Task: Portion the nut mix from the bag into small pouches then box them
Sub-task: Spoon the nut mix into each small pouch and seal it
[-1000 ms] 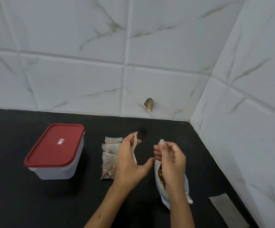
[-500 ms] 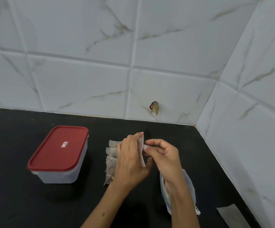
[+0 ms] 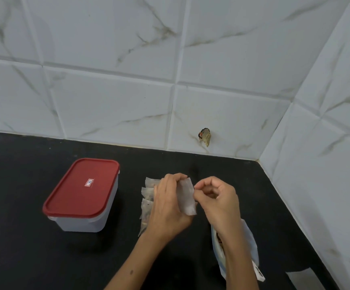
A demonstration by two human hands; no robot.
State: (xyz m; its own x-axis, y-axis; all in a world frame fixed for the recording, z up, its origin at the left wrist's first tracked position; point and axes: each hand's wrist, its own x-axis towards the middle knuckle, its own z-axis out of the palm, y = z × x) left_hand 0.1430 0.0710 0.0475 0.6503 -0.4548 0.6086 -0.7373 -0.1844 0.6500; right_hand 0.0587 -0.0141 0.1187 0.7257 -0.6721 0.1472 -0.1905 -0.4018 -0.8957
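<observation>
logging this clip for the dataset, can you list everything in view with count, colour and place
box: one, translucent white, lid on, left part of the counter
lid: one, red with a small label, closed on the box
filled pouches: at least three, translucent white, overlapping in a row behind the left hand
empty pouch: one, translucent white, held up between the hands
nut bag: one, white, open, under the right forearm
paper piece: one, pale, bottom right on the counter
counter: one, black
wall tiles: white, marbled, behind and to the right
wall fitting: one, dark, on the back wall
left hand: grip on the empty pouch
right hand: fingertips pinch the pouch's edge
</observation>
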